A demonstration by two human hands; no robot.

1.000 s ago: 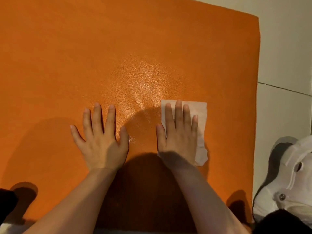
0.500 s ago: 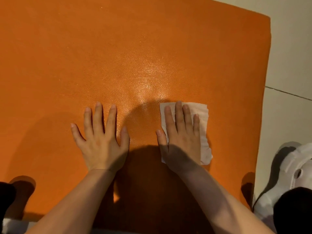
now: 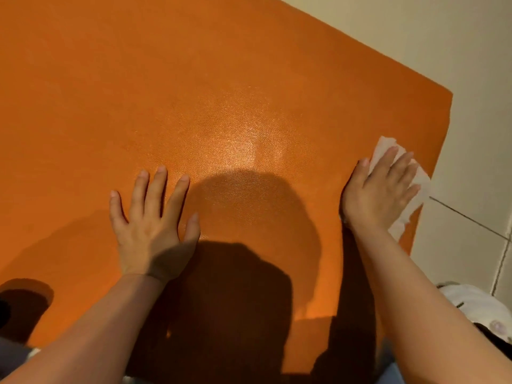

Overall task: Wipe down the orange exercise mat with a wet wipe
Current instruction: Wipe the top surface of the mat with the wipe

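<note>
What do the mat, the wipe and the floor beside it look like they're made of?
Orange mat: likely vinyl or faux leather over padding; pebbled grain, soft sheen where light hits. Wet wipe, under the right hand: thin white nonwoven sheet, crumpled at the edges. Floor: pale smooth tile, judging by the grout lines.

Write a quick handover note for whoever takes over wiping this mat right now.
Left hand: flat on the orange mat, fingers spread, bracing.
Right hand: fingers straight, pressing the wet wipe at the mat's right edge; the wipe hangs slightly over the tiled floor.
Done: cannot tell how much is wiped.
Left: cover the rest of the mat.
</note>
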